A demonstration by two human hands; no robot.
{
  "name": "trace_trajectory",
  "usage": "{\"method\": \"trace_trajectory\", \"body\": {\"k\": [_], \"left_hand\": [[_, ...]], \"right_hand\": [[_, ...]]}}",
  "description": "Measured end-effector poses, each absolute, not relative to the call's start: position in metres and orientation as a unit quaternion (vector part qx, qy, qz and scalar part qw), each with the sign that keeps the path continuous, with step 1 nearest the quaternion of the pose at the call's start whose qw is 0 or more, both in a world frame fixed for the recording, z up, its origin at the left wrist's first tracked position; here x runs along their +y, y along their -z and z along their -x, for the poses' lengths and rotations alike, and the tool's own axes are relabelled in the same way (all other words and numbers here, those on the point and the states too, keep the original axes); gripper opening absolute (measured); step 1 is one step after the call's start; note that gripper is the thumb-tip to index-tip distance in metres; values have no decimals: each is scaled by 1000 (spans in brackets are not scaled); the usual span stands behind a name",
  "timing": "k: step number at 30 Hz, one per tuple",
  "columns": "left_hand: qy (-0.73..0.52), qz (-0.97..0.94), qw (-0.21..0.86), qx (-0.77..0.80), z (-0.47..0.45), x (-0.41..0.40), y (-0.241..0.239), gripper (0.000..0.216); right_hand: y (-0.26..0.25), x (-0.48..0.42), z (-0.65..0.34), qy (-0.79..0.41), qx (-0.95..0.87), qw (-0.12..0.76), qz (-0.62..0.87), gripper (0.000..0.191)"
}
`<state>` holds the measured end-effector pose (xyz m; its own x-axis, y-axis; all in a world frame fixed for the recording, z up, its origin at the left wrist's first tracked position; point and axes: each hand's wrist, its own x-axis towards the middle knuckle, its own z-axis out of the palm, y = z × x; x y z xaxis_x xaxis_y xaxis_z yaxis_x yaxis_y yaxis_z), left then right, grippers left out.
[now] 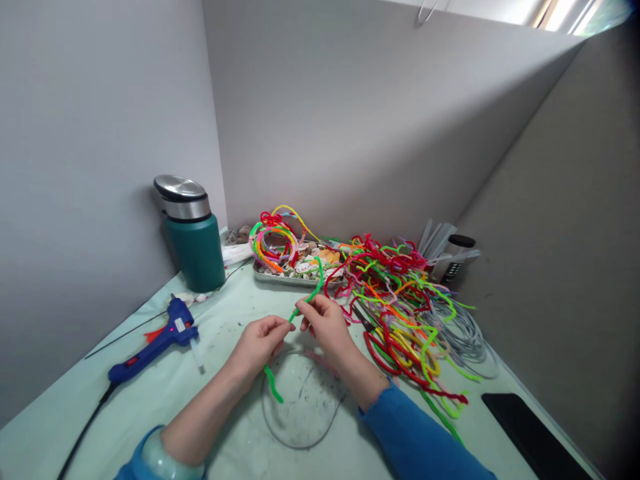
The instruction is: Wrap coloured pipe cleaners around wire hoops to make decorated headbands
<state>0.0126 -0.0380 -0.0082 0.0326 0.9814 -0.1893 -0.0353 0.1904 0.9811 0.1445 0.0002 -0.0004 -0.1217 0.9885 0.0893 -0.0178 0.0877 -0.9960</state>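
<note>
A green pipe cleaner (318, 288) runs between my two hands above the table. My left hand (262, 341) pinches it near the middle, and its lower end hangs down below that hand. Close beside it, my right hand (323, 322) grips the same pipe cleaner between thumb and fingers, with the upper end bending up past the fingertips. Under both hands a thin grey wire ring (300, 447) lies on the table, with a pinkish stretch along its upper right, partly hidden by my right forearm.
At left are a blue glue gun (155, 348) and a teal bottle (196, 253). A metal tray (280, 280) of small pieces stands behind my hands, with a colourful wound ring (273, 247) on it. Right lie piled pipe cleaners (390, 267), grey wire coils (463, 333) and a black flat object (530, 430).
</note>
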Motion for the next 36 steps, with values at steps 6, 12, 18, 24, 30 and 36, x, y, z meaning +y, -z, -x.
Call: {"method": "trace_trajectory", "body": {"k": [6,12,18,24,30,36], "left_hand": [[-450,-431,617,480,-10,-39,8,29],[-442,-437,604,500,-9,-37,13,31],[-464,-408,599,509,-11,-37,10,33],[-485,-366,633,480,-8,-38,7,31],[-406,-415,700,416,-7,-45,6,26],[-397,-444,694,404,-7,-43,9,23]], "right_hand": [[3,1,-148,-595,-486,491,410,21],[-2,-2,-146,-580,-514,490,400,19],[-14,-11,-146,-547,-625,433,350,12],[-1,8,-161,-557,-598,406,409,14],[4,12,-160,-524,-596,429,432,15],[-8,8,-161,-516,-624,415,416,16]]}}
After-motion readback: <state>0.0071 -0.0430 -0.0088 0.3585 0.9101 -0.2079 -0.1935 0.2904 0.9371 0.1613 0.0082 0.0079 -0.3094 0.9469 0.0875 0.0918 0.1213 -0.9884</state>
